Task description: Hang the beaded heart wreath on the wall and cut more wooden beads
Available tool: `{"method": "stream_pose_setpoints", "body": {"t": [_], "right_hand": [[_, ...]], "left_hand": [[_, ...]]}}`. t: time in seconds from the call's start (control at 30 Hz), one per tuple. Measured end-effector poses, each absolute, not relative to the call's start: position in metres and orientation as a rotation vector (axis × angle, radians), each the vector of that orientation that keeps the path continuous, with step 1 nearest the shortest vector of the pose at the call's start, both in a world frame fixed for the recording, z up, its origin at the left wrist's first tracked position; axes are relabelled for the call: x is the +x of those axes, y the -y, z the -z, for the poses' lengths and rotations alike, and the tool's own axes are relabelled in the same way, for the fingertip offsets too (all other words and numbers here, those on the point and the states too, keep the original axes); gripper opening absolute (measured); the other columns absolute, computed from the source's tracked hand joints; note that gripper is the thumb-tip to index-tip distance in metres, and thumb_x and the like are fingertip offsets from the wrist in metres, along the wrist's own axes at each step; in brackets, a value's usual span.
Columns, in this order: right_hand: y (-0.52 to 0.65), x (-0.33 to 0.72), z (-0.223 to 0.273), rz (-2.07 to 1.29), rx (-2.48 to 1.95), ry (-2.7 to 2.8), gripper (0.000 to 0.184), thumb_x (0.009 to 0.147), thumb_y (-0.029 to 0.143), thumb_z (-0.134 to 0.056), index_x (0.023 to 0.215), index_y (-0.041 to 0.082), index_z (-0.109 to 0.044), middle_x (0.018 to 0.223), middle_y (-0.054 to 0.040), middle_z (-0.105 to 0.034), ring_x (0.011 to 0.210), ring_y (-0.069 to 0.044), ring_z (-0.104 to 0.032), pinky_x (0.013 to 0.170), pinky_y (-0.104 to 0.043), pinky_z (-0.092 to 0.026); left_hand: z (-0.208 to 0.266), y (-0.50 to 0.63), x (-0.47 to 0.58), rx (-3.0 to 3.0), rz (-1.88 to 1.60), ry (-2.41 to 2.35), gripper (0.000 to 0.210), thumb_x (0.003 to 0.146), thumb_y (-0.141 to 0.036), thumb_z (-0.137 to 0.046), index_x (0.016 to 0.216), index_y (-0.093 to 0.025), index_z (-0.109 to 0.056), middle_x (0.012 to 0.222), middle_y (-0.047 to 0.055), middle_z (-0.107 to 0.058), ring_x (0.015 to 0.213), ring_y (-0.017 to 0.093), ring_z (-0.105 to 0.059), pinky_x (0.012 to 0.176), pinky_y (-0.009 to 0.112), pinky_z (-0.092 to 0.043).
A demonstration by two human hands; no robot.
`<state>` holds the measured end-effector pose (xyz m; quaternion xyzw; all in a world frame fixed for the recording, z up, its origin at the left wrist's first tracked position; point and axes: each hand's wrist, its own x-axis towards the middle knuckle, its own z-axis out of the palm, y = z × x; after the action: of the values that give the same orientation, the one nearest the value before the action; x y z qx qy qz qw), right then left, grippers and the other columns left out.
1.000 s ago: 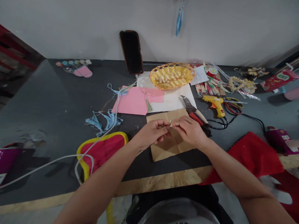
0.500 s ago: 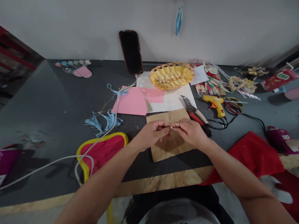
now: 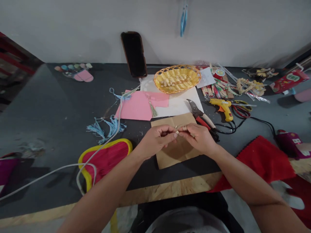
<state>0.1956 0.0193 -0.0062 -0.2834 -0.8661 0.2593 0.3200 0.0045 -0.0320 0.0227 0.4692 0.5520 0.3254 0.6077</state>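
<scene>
Over a sheet of brown paper [image 3: 173, 158], my two hands meet fingertip to fingertip. My left hand [image 3: 157, 140] is closed, with its thumb and index finger pinching a small pale piece [image 3: 177, 132]. From the other side my right hand [image 3: 199, 138] pinches at the same piece and a thin pale cord [image 3: 181, 125]. The fingertips partly hide both, so the exact kind of the piece is unclear. Just beyond my right hand lie pruning shears [image 3: 201, 117] with red and pale handles. A yellow wicker basket [image 3: 157, 84] farther back holds several small pale pieces.
A yellow glue gun [image 3: 224, 106] and its black cord lie to the right, near bundled sticks [image 3: 220, 89]. Pink paper [image 3: 136, 106], blue tassels [image 3: 107, 127] and a white cable [image 3: 119, 124] lie left. A phone [image 3: 134, 55] leans against the wall. Red cloth [image 3: 264, 160] covers the front right edge.
The whole view has shifted slightly left. Both hands keep their pinch over the brown paper, with only slight finger movement around the small pale piece.
</scene>
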Motion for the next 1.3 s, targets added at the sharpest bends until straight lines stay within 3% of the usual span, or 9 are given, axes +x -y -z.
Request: {"method": "stream_pose_setpoints", "body": {"t": [0.33,0.83,1.3], "right_hand": [[-0.0152,0.1936,0.0038,-0.872,-0.787,2.191,0.011,0.091,0.023,-0.057,0.094,0.019,-0.067,0.091,-0.0062,-0.074,0.084,-0.016,-0.071,0.076,-0.028,-0.056],[-0.0139,0.1935,0.0033,-0.784,-0.671,2.179,0.015,0.093,0.019,-0.053,0.100,0.019,-0.067,0.097,-0.0080,-0.074,0.093,-0.017,-0.070,0.083,-0.031,-0.058],[-0.0166,0.1954,0.0018,-0.725,-0.641,2.228,0.013,0.091,0.014,-0.056,0.092,0.019,-0.067,0.093,-0.0074,-0.075,0.089,-0.015,-0.070,0.080,-0.027,-0.058]], "left_hand": [[-0.0255,0.0325,0.0053,1.071,-0.752,-1.277,0.035,0.076,-0.048,-0.066,0.090,-0.016,-0.069,0.070,0.002,-0.066,0.048,0.006,-0.041,0.043,0.017,-0.029],[-0.0255,0.0325,0.0050,1.149,-0.747,-1.286,0.026,0.080,-0.041,-0.063,0.082,-0.015,-0.069,0.069,0.000,-0.066,0.048,0.005,-0.039,0.045,0.019,-0.027],[-0.0252,0.0327,0.0040,1.099,-0.709,-1.222,0.033,0.080,-0.042,-0.063,0.092,-0.012,-0.068,0.075,0.004,-0.070,0.049,0.005,-0.037,0.046,0.018,-0.026]]}}
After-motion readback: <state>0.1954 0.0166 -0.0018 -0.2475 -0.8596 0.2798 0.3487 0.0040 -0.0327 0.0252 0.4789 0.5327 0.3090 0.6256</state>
